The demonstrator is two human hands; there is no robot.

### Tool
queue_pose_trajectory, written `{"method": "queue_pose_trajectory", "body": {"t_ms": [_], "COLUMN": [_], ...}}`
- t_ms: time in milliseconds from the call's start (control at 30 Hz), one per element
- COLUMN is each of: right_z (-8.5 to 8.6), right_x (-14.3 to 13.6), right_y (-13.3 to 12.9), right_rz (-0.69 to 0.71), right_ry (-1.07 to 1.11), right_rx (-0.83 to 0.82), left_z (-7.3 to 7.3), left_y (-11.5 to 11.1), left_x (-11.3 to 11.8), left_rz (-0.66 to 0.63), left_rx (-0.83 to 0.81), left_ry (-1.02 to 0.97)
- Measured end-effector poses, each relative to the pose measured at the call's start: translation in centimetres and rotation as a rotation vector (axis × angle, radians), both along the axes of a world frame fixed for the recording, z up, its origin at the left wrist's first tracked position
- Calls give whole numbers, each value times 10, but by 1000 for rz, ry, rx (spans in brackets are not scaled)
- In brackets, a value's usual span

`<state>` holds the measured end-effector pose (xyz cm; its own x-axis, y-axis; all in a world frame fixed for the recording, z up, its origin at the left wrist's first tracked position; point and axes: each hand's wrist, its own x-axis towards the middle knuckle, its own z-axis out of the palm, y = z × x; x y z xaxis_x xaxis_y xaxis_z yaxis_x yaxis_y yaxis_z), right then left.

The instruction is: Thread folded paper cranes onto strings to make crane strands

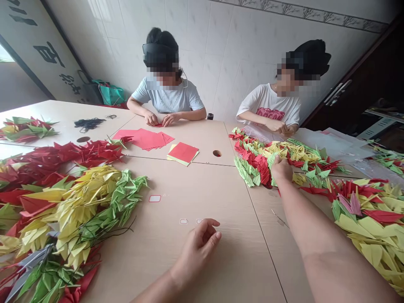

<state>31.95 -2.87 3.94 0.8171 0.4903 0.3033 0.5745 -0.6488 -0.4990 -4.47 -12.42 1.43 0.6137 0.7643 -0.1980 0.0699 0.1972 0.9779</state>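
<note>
My right hand (282, 169) reaches far over the table into a pile of folded paper cranes (259, 162) in red, yellow and green. Its fingers are closed at a light green paper crane (272, 160), partly hidden by the hand. Resting above the bare tabletop in the middle, my left hand (204, 242) is empty, with loosely bent fingers and the thumb apart. A thin metal tool or needle (279, 219) lies on the table beside my right forearm.
Heaps of strung paper cranes (85, 202) cover the left, with more cranes (375, 227) at right. Red paper squares (147, 138) and a small paper stack (184, 152) lie ahead. Two people sit opposite, hands busy (164, 120). Black string (88, 123) and a table hole (216, 153) are farther back.
</note>
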Motion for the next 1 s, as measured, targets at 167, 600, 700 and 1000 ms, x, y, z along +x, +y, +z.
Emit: {"method": "queue_pose_trajectory", "body": {"t_ms": [167,600,700,1000], "right_z": [-6,-23,-19,10], "right_x": [-12,11,15,-66], "right_y": [-3,4,3,-4], "right_rz": [-58,273,276,577], "right_ry": [-96,-153,-174,-480], "right_rx": [-38,-368,-289,-45], "left_z": [-2,-7,-10,-9], "left_y": [0,-3,-5,-9], "left_x": [0,2,3,4], "left_rz": [-6,7,4,-35], "left_rx": [-15,72,84,183], "left_ry": [-16,-12,-14,107]}}
